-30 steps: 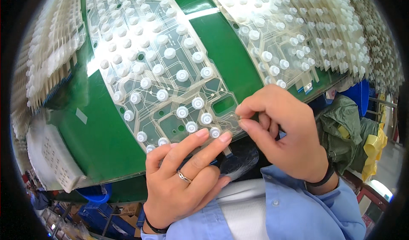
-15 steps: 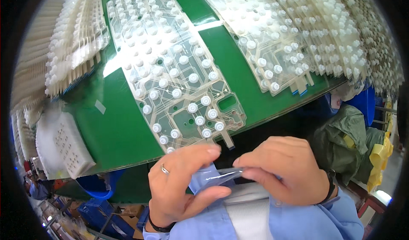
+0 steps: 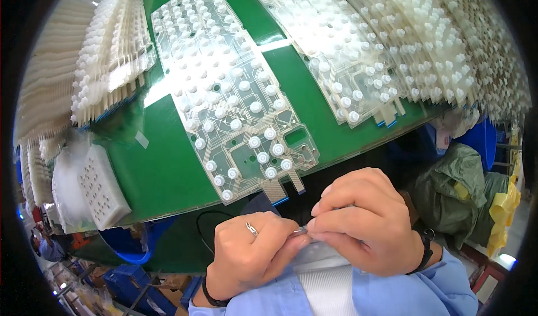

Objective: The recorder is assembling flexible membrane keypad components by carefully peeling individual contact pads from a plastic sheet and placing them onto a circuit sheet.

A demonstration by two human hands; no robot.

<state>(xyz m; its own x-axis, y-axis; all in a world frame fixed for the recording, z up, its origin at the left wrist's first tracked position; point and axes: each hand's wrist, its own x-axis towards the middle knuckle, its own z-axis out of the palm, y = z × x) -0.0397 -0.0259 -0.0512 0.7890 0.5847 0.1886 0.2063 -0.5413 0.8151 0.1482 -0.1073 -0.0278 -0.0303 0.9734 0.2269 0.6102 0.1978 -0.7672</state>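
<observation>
My left hand [image 3: 253, 249], with a ring on one finger, is closed in a pinch in front of my body. Facing it, my right hand [image 3: 364, 223] pinches too, and the fingertips of both nearly meet. Between them shows a small bit of clear plastic film [image 3: 301, 230]; most of it is hidden by the fingers. Just beyond my hands, a transparent keyboard membrane sheet [image 3: 227, 100] with rows of white rubber domes lies on the green tabletop [image 3: 168, 173]. Its two flat connector tails stick out past the table's near edge.
Fanned stacks of similar membranes stand at the right [image 3: 386, 41] and left [image 3: 109, 52]. A white block with small holes [image 3: 103, 187] sits at the near-left edge. A blue bin [image 3: 137, 246] hangs below it, and a dark green bag [image 3: 451, 176] is at the right.
The hands have come together, and my left hand has gone from spread to pinching. Less of the clear film shows between them. The view has shifted slightly.
</observation>
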